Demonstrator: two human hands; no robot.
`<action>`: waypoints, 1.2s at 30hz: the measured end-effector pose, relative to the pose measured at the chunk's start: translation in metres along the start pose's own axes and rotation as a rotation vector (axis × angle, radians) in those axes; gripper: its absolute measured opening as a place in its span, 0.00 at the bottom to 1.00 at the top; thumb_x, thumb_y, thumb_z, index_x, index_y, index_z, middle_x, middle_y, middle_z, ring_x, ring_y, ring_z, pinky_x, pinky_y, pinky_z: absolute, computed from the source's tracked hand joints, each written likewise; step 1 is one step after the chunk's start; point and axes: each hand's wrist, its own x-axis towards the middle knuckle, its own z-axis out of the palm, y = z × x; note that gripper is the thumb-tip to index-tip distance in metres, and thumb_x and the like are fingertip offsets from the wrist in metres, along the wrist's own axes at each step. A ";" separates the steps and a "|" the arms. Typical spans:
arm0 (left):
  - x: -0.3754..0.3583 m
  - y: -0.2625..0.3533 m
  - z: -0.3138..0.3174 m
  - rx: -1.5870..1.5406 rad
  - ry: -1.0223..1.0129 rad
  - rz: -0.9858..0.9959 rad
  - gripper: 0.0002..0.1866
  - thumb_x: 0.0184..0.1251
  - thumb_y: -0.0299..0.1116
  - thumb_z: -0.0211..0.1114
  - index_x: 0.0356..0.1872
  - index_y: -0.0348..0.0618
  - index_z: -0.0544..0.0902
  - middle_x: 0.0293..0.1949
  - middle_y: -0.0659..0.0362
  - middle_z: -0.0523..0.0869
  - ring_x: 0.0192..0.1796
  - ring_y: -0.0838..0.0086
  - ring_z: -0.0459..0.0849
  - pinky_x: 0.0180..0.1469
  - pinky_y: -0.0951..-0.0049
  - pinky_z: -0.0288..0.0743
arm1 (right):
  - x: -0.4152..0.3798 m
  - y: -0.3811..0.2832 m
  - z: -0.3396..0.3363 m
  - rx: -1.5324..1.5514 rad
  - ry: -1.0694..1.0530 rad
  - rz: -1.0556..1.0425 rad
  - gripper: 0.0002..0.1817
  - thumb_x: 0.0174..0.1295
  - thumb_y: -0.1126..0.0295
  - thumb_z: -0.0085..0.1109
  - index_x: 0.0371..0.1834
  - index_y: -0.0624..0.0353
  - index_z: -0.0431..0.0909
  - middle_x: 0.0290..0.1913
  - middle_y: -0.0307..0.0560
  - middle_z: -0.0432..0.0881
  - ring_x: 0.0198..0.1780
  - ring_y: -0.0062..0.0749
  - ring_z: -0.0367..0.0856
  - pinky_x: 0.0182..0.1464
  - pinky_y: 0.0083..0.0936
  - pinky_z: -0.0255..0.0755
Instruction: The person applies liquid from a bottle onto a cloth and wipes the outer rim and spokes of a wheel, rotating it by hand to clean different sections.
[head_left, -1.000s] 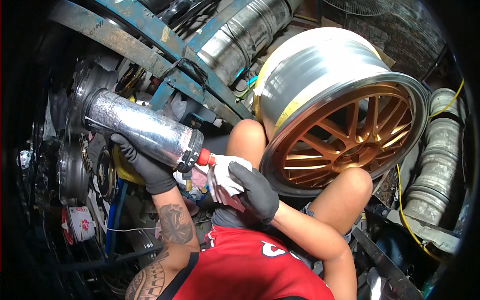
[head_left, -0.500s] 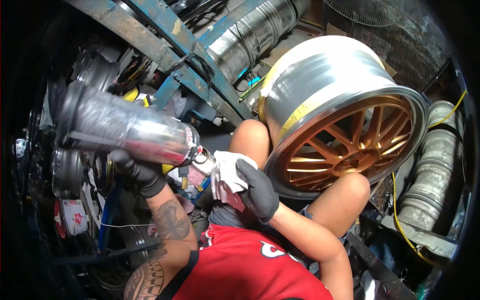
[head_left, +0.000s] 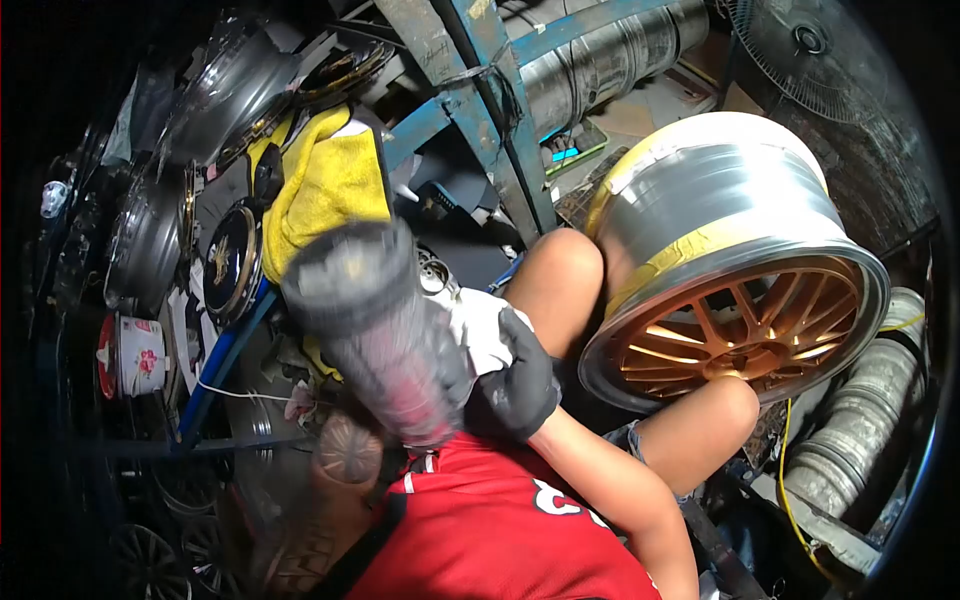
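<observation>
- Since the canister (head_left: 375, 335) is so blurred, its exact outline is hard to call, but it's right in front of the body, between the left forearm (head_left: 347, 450) and the white cloth (head_left: 483, 330).
- Its long axis runs on a slant: wide dark end up and to the left, other end down by the red shirt (head_left: 500, 510).
- Left hand (head_left: 445, 360) is mostly a dark smudge at the canister's side, seemingly against it. Can't tell how those fingers are set.
- Right hand (head_left: 522, 385), in a dark glove, has the cloth pinched between thumb and curled fingers, bunched up, fingers pointing back toward the canister.
- Cloth sits just beside the canister, on its right, so the right hand is the nearer one to the cloth.
- The wheel (head_left: 745, 355), bronze spokes and a shiny barrel, leans out past the knees, well apart from both hands.
</observation>
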 end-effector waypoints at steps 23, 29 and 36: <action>0.021 -0.034 -0.055 1.216 0.744 0.052 0.16 0.73 0.34 0.62 0.56 0.39 0.83 0.50 0.46 0.85 0.50 0.61 0.86 0.53 0.64 0.81 | 0.001 -0.019 -0.013 -0.874 -0.182 -0.363 0.21 0.68 0.72 0.53 0.64 0.65 0.70 0.52 0.59 0.78 0.50 0.52 0.78 0.56 0.36 0.71; 0.058 -0.020 0.010 1.865 0.481 0.498 0.32 0.73 0.55 0.61 0.72 0.49 0.76 0.73 0.38 0.67 0.72 0.44 0.67 0.72 0.46 0.60 | -0.004 -0.035 -0.013 -0.672 -0.101 0.021 0.27 0.73 0.68 0.56 0.73 0.66 0.68 0.63 0.58 0.80 0.62 0.48 0.79 0.66 0.36 0.70; 0.066 -0.014 0.001 2.090 0.368 0.405 0.32 0.72 0.62 0.55 0.73 0.62 0.78 0.79 0.38 0.59 0.78 0.39 0.54 0.79 0.39 0.40 | -0.002 -0.026 -0.018 -0.315 -0.047 0.192 0.31 0.85 0.46 0.33 0.63 0.62 0.75 0.53 0.44 0.80 0.51 0.28 0.76 0.59 0.28 0.69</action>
